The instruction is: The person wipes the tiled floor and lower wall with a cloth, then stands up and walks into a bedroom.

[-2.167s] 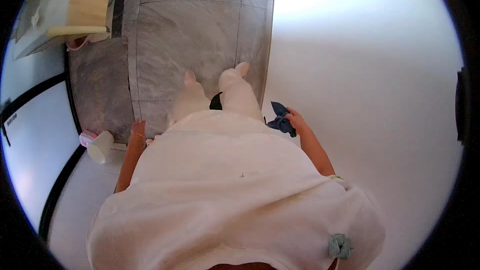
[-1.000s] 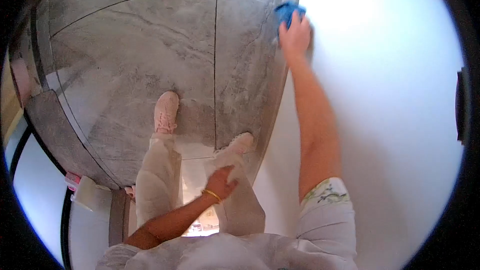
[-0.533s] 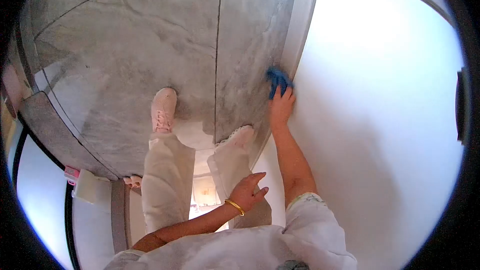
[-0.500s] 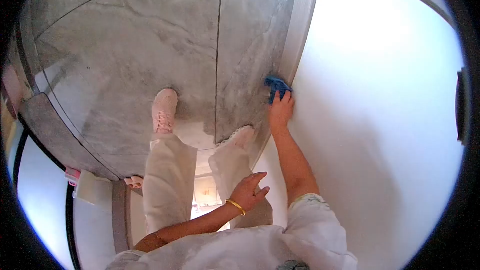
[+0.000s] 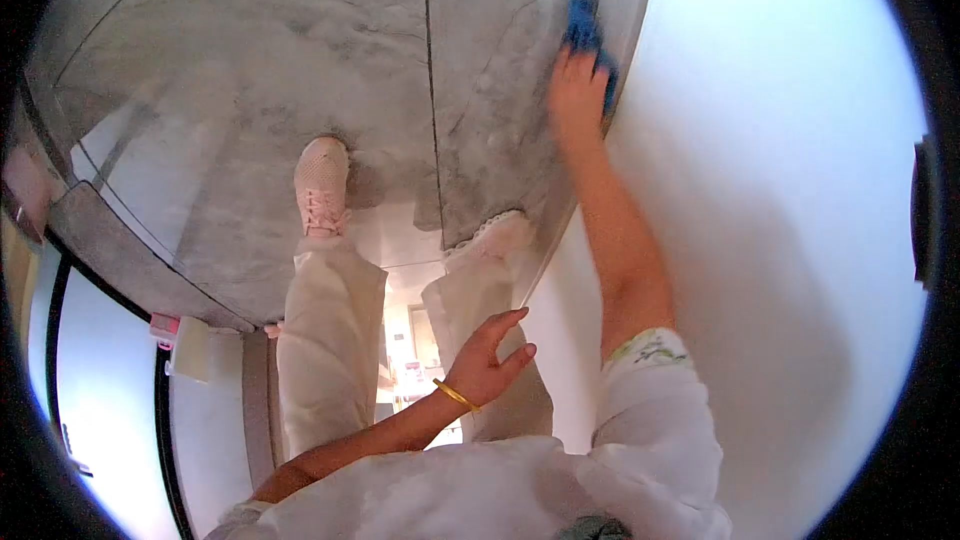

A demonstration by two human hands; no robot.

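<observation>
A crumpled blue cloth [image 5: 586, 35] lies against the baseboard [image 5: 632, 10] where the grey floor meets the white wall. My right hand [image 5: 580, 95] reaches forward, its fingers closed on the cloth and pressing it down; part of the cloth shows beside the hand, against the wall. The hand is slightly blurred. Close to my body, my left hand [image 5: 487, 360] hangs in front of my right leg, holding nothing. Its thumb stands apart from the fingers, and a gold bangle [image 5: 457, 395] circles that wrist.
Large grey tiles [image 5: 270, 50] with dark joints make up the floor. My pink shoes [image 5: 322, 180] stand on it. The white wall [image 5: 760, 190] runs along the right side. At the lower left are a dark-framed glass panel [image 5: 105, 370] and a white box-like object [image 5: 188, 350].
My right hand has slid the blue cloth forward along the baseboard, away from my body. My left hand stays nearly in place, and the view has shifted slightly.
</observation>
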